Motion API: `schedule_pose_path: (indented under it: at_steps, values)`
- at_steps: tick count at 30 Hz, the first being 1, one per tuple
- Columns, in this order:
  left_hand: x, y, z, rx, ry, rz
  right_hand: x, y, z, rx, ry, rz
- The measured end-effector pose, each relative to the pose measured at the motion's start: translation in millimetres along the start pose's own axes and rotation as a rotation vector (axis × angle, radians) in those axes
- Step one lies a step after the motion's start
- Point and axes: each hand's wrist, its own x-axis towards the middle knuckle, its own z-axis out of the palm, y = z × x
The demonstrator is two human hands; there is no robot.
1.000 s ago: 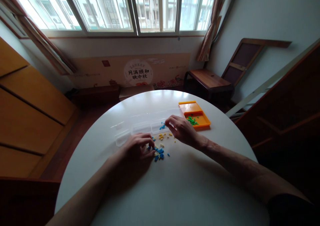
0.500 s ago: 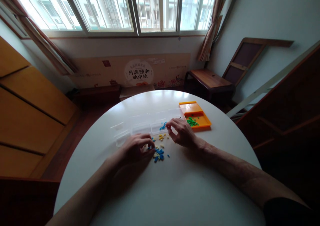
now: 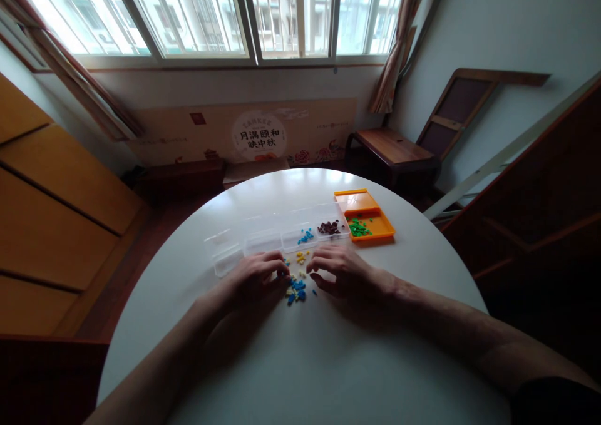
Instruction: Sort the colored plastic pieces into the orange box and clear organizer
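Note:
Small dark-blue pieces [image 3: 295, 292] lie in a loose pile on the white table, mixed with pale-yellow ones. At the left edge of this pile my left hand [image 3: 263, 273] rests with curled fingers, thumb and index close together; whatever is between them is too small to make out. My right hand [image 3: 345, 271] hovers just right of the pile, thumb and fingers apart, nothing visible in them. Yellow pieces [image 3: 301, 258] lie between the hands. Behind is a clear plastic compartment box [image 3: 263, 245], holding light-blue pieces [image 3: 305, 236] and dark-brown pieces [image 3: 330, 227] in separate compartments.
An orange tray [image 3: 382, 230] with green pieces [image 3: 359, 228] stands at the right end of the clear box. All this sits on a round white table [image 3: 300, 362]. A wooden chair [image 3: 397, 146] and a window are beyond its far edge.
My right hand has drawn back from the light-blue compartment toward me, beside the pile, and its fingers have parted. The brown pieces now show. My left hand has barely moved.

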Motion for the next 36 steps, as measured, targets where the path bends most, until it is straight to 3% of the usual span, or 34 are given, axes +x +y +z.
schedule_pose_path:
  at_steps: [4,10,13,18,23,30,36]
  values:
    - [4.1,0.1,3.5,0.059,0.093,0.027,-3.6,-1.1,-4.3,0.048,0.01,-0.057]
    - [12.7,4.4,7.8,0.286,0.462,-0.096,-2.8,-10.2,-21.7,0.131,-0.127,-0.034]
    - [18.1,2.0,12.0,0.364,0.537,-0.138,-4.2,-12.7,-25.6,0.18,-0.169,-0.013]
    - [19.2,-1.1,16.2,0.437,0.519,-0.12,-4.6,-7.0,-22.4,0.215,-0.13,-0.016]
    - [11.5,2.8,11.6,0.341,0.494,-0.077,-6.2,2.3,-15.8,0.205,-0.092,-0.02]
    - [7.0,-0.7,10.9,0.23,0.348,0.089,-11.1,11.8,-2.9,0.248,0.152,0.105]
    - [4.7,-2.9,13.7,0.247,0.274,0.118,-15.1,22.0,4.6,0.332,0.221,0.185]
